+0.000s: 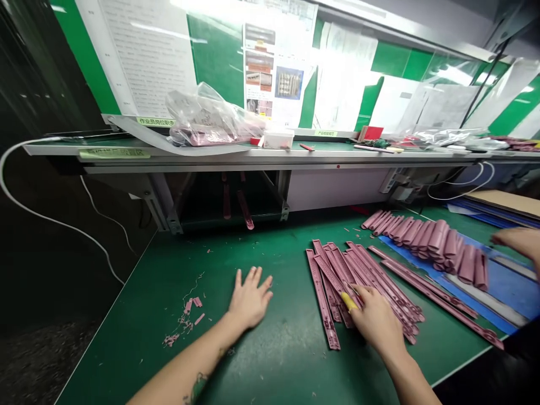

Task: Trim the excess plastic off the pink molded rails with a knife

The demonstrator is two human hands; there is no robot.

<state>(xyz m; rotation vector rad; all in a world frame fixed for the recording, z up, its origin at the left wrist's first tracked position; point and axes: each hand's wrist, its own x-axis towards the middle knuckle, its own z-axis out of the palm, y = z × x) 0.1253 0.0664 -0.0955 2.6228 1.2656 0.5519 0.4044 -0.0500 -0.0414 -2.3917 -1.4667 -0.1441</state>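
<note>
Green-surfaced desk (139,332) seen from the wearer's head, with a raised metal shelf (261,156) behind it, backed by printed sheets (147,56). On the shelf stand a clear plastic bag (206,121) holding pink items and a small white box (278,139). Right of centre on the desk, a blue sheet (498,281) lies beneath a row of curved pink plastic pieces (426,239), which overlap one another. Long pink moulded strips (358,287) form a loose heap on the green surface, with some reaching onto the blue sheet. The right hand (375,320) rests at the heap, its grip closed on a yellow-handled knife (349,302), whose tip is among the strips. The left hand (248,298) lies palm down on the desk with fingers spread, its grip open and empty, near small pink offcuts (189,320) to its left. At the right edge, a co-worker's hand (518,242) is near the curved pieces; whether it holds anything cannot be told.
</note>
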